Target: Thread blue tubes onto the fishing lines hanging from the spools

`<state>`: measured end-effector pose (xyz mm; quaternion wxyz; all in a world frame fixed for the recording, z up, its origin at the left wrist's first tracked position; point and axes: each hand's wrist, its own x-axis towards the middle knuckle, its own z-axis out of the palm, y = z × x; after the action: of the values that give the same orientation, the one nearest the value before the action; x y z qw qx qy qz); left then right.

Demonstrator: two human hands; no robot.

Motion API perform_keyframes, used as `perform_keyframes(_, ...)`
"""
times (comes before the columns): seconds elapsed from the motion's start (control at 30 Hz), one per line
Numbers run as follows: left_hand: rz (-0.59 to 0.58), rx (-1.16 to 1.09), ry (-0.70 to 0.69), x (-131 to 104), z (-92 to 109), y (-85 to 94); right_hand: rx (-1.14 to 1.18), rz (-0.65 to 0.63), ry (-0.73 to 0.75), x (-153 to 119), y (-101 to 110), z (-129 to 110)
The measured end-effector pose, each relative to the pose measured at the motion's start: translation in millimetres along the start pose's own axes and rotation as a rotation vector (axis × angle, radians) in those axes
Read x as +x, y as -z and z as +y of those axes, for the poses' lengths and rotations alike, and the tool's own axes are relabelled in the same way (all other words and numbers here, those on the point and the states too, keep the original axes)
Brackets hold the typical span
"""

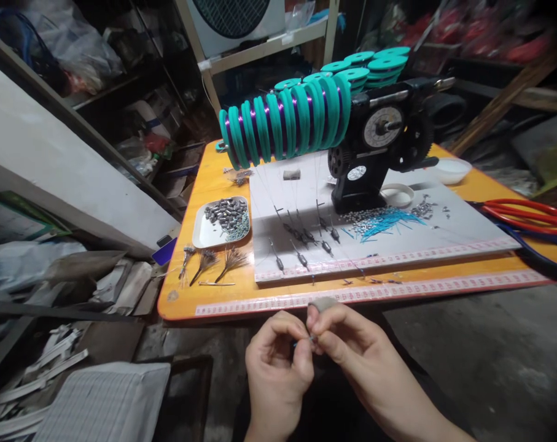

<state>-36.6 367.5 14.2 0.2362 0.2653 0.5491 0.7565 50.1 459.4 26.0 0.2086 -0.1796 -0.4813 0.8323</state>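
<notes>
In front of the table edge, my left hand (278, 368) and my right hand (358, 344) meet with their fingertips pinched together. Between them is a tiny blue piece (311, 338), mostly covered by the fingers, so its exact kind is unclear. A grey wrap (323, 303) shows on a finger of my right hand. Past the hands, several dark fishing sinkers (327, 247) on thin lines lie on the grey board (278, 196). Thin blue tubes (389, 222) and small silvery beads (352, 217) are heaped farther right.
Teal spools (287, 120) with purple line are stacked sideways on a black winding machine (358, 178). A white tray (202, 230) of sinkers stands left. Red-handled scissors (527, 212) lie right, near a white bowl (451, 170). Measuring tape (269, 304) runs along the table's front edge.
</notes>
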Motion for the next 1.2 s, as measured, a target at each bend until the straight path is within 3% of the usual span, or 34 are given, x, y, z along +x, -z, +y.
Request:
perform_keyframes(0.07, 0.034, 0.034, -0.040, 1, -1, 2.8, -0.087, 0.012, 0.063, 0, 7, -5)
perform_keyframes(0.13, 0.098, 0.093, -0.063, 2, -1, 6.3, -0.284, 0.084, 0.217, 5, 22, -18)
perform_keyframes(0.3, 0.133, 0.277, -0.143, 5, 5, 9.2, -1.168, 0.378, 0.713, 48, 81, -71)
perform_keyframes(0.37, 0.107, 0.294, -0.179, 5, 7, 6.5, -1.441, 0.370, 0.806, 73, 102, -87)
perform_keyframes(0.43, 0.104, 0.281, -0.188, 3, 7, 3.0, -1.539, 0.324, 0.811, 94, 114, -97)
perform_keyframes(0.5, 0.122, 0.269, -0.169, 2, 6, 0.2, -1.551, 0.278, 0.794, 104, 116, -101)
perform_keyframes(0.57, 0.134, 0.267, -0.144, 1, 4, -1.4, -1.559, 0.254, 0.806, 97, 107, -99)
perform_keyframes(0.67, 0.112, 0.275, -0.127, 0, 5, -2.6, -1.430, 0.207, 0.830, 60, 77, -87)
perform_keyframes(0.77, 0.054, 0.256, -0.102, -1, 6, -4.4, -1.135, -0.058, 0.649, 16, 45, -66)
perform_keyframes(0.83, 0.021, 0.227, -0.073, -4, 6, -6.0, -0.986, -0.104, 0.573, -3, 31, -51)
perform_keyframes(1.07, -0.036, 0.324, -0.024, -12, 9, -3.3, -0.760, 0.003, 0.581, -2, 22, -32)
perform_keyframes(1.2, -0.020, 0.480, -0.129, -15, 9, 1.4, -0.745, 0.127, 0.486, -2, 25, -30)
